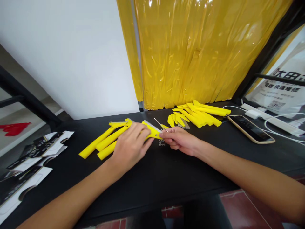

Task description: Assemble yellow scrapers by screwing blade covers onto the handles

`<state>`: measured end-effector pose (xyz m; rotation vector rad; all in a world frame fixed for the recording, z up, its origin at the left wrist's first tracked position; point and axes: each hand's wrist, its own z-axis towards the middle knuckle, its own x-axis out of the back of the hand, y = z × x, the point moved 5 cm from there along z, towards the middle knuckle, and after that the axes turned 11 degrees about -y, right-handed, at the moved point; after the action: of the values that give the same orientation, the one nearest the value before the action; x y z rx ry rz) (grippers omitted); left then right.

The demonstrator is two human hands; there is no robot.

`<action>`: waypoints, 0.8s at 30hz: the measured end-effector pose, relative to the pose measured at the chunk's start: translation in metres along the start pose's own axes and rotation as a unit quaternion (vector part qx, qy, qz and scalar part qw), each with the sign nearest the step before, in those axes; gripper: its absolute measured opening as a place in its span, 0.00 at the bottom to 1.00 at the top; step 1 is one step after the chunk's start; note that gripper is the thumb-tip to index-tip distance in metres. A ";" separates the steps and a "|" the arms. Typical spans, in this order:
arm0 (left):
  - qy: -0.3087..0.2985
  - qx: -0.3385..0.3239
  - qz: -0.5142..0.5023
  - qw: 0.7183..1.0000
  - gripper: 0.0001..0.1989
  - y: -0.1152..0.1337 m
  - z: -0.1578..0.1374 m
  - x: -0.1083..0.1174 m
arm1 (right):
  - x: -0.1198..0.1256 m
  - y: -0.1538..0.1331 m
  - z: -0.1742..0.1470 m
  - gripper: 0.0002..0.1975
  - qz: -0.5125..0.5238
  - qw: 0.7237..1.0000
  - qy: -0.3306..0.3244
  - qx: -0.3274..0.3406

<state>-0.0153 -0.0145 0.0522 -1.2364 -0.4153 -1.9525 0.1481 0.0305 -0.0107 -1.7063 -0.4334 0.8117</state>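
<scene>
A yellow tool head with a grey edge (153, 131) is held at a slant just above the black table, a small round fastener near its right end. My left hand (132, 141) is closed around its left part and hides whatever continues beneath the palm. The fingers of my right hand (177, 138) are pinched at its right end, with a thin metal rod (160, 124) sticking up and left from them. Below lie several tiny metal rings or nuts (162, 143). Beside my left hand rest yellow handles (96, 141), some with grey-edged heads.
Yellow handles (200, 114) and small yellow plates (177, 119) are piled at the back right. Farther right are a phone (251, 128), white cables and a power strip (269, 116). Printed cards (38, 178) lie at left. A yellow plastic curtain (190, 57) hangs behind the table.
</scene>
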 end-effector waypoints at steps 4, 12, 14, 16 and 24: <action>-0.030 0.211 -0.172 0.962 0.19 -0.030 0.000 -0.006 | 0.000 -0.009 -0.002 0.17 -0.011 0.999 0.013 0.035; -0.232 0.309 -0.602 0.698 0.18 -0.027 -0.003 -0.042 | -0.007 -0.009 -0.002 0.19 -0.103 0.992 0.030 0.060; -0.238 0.331 -0.581 0.704 0.19 -0.029 -0.004 -0.041 | -0.010 -0.008 -0.002 0.19 -0.113 0.991 0.029 0.063; -0.249 0.337 -0.547 0.725 0.22 -0.031 -0.006 -0.040 | -0.012 -0.007 -0.002 0.18 -0.106 0.992 0.033 0.059; -0.010 0.166 -0.005 0.986 0.20 -0.012 -0.005 0.000 | -0.009 -0.002 0.001 0.18 -0.029 0.998 0.046 0.036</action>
<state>-0.0276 -0.0099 0.0517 -1.0380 -0.7267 -1.7910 0.1416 0.0258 -0.0067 -1.6505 -0.3842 0.6967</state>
